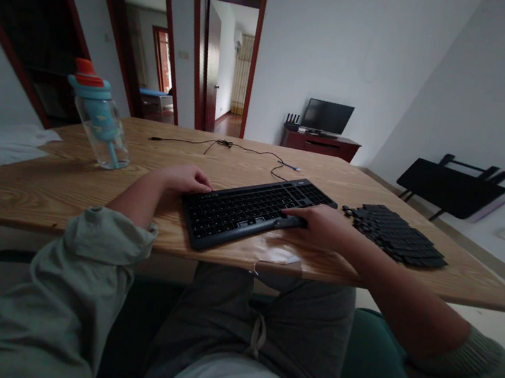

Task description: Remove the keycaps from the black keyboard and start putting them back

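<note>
Keyboard (pixel 233 212) lying askew on the wooden worktop (pixel 139 221), loose black keycaps (pixel 396 234) heaped on its right.
A thin cable (pixel 225 143) trails behind; water bottle (pixel 103 124) and white tissues (pixel 6 144) sit well left. The black keyboard shows pale-outlined gaps along its front row. The left hand (pixel 184 178) touches its back-left edge; the right hand (pixel 324 226) covers part of its front; I cannot tell whether either grips.

dim | daylight beyond doorway (pixel 229 74) | edges stretched wide-angle | lower corners dark

A wooden table (pixel 59 202) holds a keyboard (pixel 249 207), keycaps (pixel 396 234) spread at its right, a cable (pixel 225 143) behind, a bottle (pixel 102 123) and white sheets (pixel 9 143) at left.
</note>
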Available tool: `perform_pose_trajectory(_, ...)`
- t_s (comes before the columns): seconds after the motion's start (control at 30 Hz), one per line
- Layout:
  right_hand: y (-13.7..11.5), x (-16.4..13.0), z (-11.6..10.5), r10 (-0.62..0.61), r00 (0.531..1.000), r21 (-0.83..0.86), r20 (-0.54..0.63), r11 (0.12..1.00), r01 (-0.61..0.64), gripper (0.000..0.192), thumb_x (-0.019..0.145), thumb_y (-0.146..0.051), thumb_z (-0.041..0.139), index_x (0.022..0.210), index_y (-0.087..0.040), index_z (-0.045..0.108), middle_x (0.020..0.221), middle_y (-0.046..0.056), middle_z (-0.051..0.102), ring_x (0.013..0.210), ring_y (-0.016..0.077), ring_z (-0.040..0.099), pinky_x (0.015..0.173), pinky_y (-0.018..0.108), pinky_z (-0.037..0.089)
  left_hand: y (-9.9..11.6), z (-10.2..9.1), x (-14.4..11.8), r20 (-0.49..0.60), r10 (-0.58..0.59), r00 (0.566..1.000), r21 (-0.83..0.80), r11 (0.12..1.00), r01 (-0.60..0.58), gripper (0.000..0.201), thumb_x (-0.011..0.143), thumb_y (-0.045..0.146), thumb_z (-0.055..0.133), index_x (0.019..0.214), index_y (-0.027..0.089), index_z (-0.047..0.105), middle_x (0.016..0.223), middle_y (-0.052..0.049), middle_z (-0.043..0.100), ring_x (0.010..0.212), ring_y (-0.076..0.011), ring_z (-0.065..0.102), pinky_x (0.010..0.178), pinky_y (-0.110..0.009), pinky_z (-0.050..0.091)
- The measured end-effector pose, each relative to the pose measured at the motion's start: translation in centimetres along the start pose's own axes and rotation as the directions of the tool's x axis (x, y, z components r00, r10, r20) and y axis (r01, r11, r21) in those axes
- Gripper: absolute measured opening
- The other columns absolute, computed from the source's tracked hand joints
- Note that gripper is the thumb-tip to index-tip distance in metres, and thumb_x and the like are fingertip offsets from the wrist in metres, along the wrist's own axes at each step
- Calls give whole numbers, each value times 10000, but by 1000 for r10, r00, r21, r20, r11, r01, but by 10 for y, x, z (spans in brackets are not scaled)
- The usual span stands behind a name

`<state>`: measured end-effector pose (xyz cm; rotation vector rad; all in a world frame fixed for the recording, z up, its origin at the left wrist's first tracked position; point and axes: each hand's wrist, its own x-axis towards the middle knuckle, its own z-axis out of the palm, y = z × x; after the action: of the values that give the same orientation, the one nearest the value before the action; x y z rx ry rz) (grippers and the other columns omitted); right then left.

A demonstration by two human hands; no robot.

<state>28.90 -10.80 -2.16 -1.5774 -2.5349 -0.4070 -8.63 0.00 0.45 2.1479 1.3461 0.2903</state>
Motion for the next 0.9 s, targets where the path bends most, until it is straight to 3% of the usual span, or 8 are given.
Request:
perform_pose_trajectory(0.2, 21, 13, 1, 13, 999, 76, 50, 997, -16, 350, 860, -434, 680, 1186, -331, 755, 975, 58, 784, 782, 221, 698, 658, 285, 468, 2, 3, 2, 7, 31, 999, -9, 999, -31, 593, 573, 615, 775, 951, 160, 821, 902, -82, 779, 770, -225, 619, 668, -302, 448)
perform_pose_trajectory(0.3, 25, 19, 0, -8, 996, 25, 87, 1000, 6, 319, 873, -389, 664, 1164, -303, 764, 1001, 72, 784, 827, 239, 707, 681, 298, 472, -1, 5, 6, -9, 38, 999, -11, 999, -38, 556, 610, 593, 768, 950, 156, 818, 888, -79, 775, 749, -208, 610, 655, -294, 435)
perform_pose_trajectory(0.5, 30, 26, 1, -190, 977, -125, 91, 972, 201, 366, 869, -229, 612, 1209, -271, 743, 1004, 83, 781, 896, 238, 709, 776, 323, 477, -6, 6, 10, 1, 71, 997, -24, 997, -71, 493, 626, 583, 769, 884, 166, 814, 828, -66, 757, 700, -194, 596, 621, -290, 415)
perform_pose_trajectory(0.63, 40, 31, 5, -149, 984, -119, 98, 980, 160, 384, 830, -201, 613, 1182, -261, 754, 965, 90, 778, 859, 228, 703, 745, 312, 467, -3, 12, 14, 0, 81, 997, -56, 995, -81, 448, 635, 569, 782, 840, 171, 804, 747, -50, 727, 634, -179, 572, 593, -294, 396)
perform_pose_trajectory(0.77, 49, 40, -5, -67, 988, 148, 137, 988, 46, 303, 810, -310, 642, 1068, -231, 780, 871, 69, 765, 708, 194, 655, 634, 293, 440, 4, 17, 17, -2, 69, 998, -62, 996, -69, 381, 647, 526, 783, 785, 171, 783, 716, -40, 703, 606, -165, 549, 585, -298, 386)
perform_pose_trajectory(0.83, 39, 48, -20, -11, 997, 390, 76, 921, -19, 322, 855, -415, 598, 1013, -202, 780, 793, 60, 738, 648, 180, 612, 593, 295, 424, 7, 19, 16, 0, 63, 998, -79, 995, -62, 356, 654, 504, 780, 780, 170, 774, 719, -42, 699, 601, -165, 548, 578, -299, 388)
perform_pose_trajectory(0.9, 16, 61, -37, 70, 996, 596, -61, 803, -20, 436, 906, -519, 525, 1019, -178, 771, 772, 66, 711, 652, 179, 592, 596, 305, 421, 9, 19, 15, 7, 66, 998, -101, 993, -65, 343, 665, 495, 776, 771, 169, 761, 693, -41, 682, 582, -163, 539, 563, -299, 386)
